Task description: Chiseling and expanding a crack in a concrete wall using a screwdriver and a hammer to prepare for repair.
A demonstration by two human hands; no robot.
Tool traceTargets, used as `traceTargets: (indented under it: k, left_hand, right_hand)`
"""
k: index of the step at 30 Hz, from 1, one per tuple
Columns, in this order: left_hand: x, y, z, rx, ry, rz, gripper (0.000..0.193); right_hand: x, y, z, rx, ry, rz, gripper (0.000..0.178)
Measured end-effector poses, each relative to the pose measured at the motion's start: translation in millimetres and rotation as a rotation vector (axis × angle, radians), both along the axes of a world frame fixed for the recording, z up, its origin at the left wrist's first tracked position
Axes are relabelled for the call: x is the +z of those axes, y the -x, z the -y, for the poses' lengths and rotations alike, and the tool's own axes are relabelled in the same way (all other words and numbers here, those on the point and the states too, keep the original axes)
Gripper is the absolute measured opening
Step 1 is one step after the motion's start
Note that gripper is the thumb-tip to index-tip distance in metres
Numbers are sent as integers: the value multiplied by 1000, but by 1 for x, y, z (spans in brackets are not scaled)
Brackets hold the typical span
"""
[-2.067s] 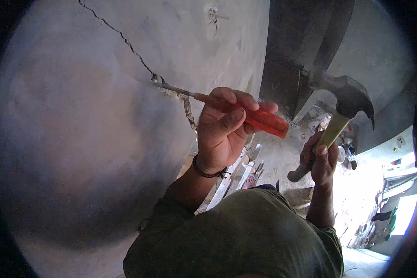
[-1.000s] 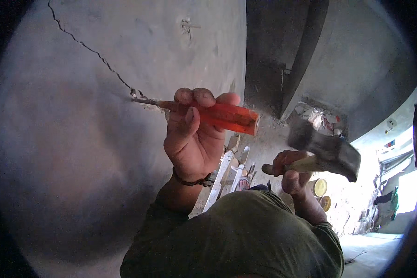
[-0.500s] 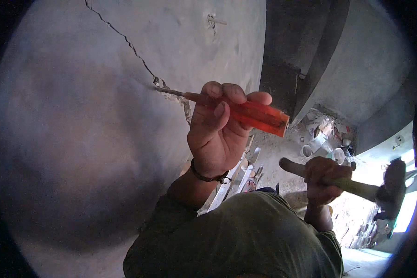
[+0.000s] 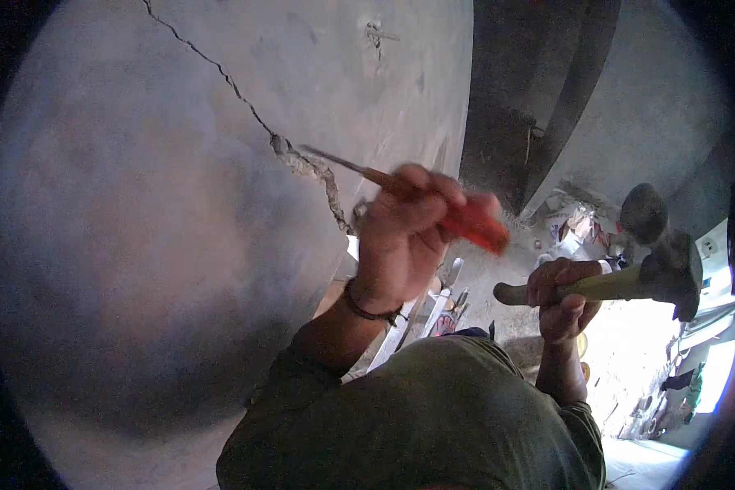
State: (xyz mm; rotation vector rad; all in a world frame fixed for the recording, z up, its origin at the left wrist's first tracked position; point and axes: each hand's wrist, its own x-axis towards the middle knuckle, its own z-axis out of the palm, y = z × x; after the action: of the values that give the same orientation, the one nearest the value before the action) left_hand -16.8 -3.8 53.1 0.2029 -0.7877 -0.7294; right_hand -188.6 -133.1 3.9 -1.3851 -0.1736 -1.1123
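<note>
Wrapped in my left hand [image 4: 400, 233] is a screwdriver [image 4: 482, 228] with a translucent red handle, somewhat blurred. Its thin metal shaft points up and left, the tip just off the wall near a chipped-out stretch of a long crack [image 4: 306, 166]. The crack runs from the upper left down to a rough, widened groove beside my left hand. Over at the right, my right hand [image 4: 562, 296] grips a hammer [image 4: 621, 284] by its pale wooden handle. The dark hammer head is at the far right, away from the wall and the screwdriver.
A grey plastered wall [image 4: 163, 245] fills the left side. Near its top a small fitting [image 4: 376, 34] juts out. Below on the floor are white containers and debris [image 4: 576, 229] at the right, and a ladder-like white frame [image 4: 437, 310] behind my left forearm. Bright light enters at right.
The screwdriver tip has come away from the crack and moved right, its shaft tilting more steeply. My right hand has turned the hammer, lifting its head slightly.
</note>
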Motion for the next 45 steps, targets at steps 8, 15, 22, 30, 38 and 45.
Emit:
traceTargets:
  k: [8, 15, 22, 30, 38, 45]
  left_hand:
    - [4, -8, 0, -38, -58, -21, 19]
    - [11, -14, 2, -43, 13, 5, 19]
    - [8, -19, 7, -89, 48, -10, 18]
    - [3, -19, 7, -126, 137, -7, 16]
    - [8, -23, 14, -161, 213, 28, 20]
    - [19, -21, 17, -182, 254, 8, 20]
  right_hand:
    - [-8, -2, 13, 11, -56, -76, 46]
    - [-7, -3, 15, -18, -25, -125, 46]
    - [-10, -2, 18, -23, -9, -140, 45]
    - [-21, 0, 17, 3, -43, -103, 48]
    - [-14, 4, 20, -23, -57, -79, 51]
    - [-14, 0, 10, 13, 248, 3, 45]
